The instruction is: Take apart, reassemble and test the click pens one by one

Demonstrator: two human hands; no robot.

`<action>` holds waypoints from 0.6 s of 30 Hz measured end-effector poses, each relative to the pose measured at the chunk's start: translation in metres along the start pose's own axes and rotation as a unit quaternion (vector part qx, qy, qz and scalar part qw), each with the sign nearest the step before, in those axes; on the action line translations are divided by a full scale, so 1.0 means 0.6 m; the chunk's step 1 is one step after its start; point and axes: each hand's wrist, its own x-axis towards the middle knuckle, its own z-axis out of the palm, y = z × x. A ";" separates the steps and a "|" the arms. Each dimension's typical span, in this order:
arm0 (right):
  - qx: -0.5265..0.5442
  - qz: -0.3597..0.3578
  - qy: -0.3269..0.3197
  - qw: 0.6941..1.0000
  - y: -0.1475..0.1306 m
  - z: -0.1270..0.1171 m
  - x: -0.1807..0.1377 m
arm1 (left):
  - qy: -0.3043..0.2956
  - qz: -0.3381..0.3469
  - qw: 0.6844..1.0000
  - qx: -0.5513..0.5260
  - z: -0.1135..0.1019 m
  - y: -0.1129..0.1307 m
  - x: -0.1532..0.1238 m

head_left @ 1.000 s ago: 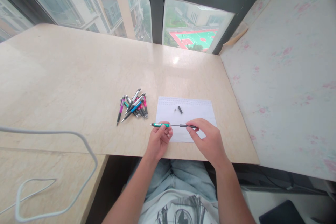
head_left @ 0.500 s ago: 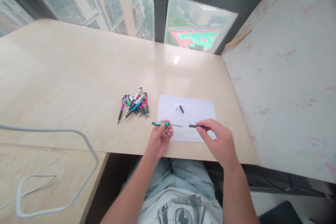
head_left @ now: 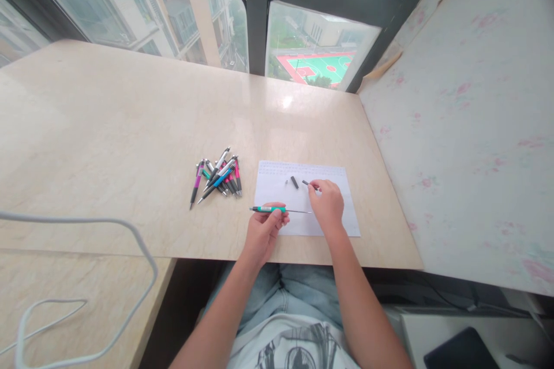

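Observation:
My left hand is closed around the green barrel of a ballpoint pen, whose thin refill sticks out bare to the right. A black pen tube, partly hidden by the fingers, is pinched in my right hand over the paper. Just left of it on the written sheet of paper lie a black rubber grip and a tiny silvery piece, probably a pen tip. Whether the tube touches the paper I cannot tell.
A heap of pens in several colours lies left of the paper, with a purple pen at its edge. A grey cable loops over the lower left. The patterned wall bounds the table on the right.
My right hand has moved left and away from me with the black tube, towards the loose parts on the paper. The left hand still holds the green pen, nearly in place.

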 end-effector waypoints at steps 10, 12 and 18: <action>0.175 0.065 -0.023 0.982 -0.002 -0.007 -0.016 | 0.003 -0.003 1.000 -0.005 0.002 0.001 0.000; 0.278 0.101 -0.052 0.954 -0.002 -0.027 -0.034 | 0.000 -0.004 1.000 -0.002 0.001 0.001 0.000; 0.352 0.079 -0.156 0.919 -0.021 -0.055 -0.076 | -0.023 0.008 0.999 0.022 0.002 0.002 -0.001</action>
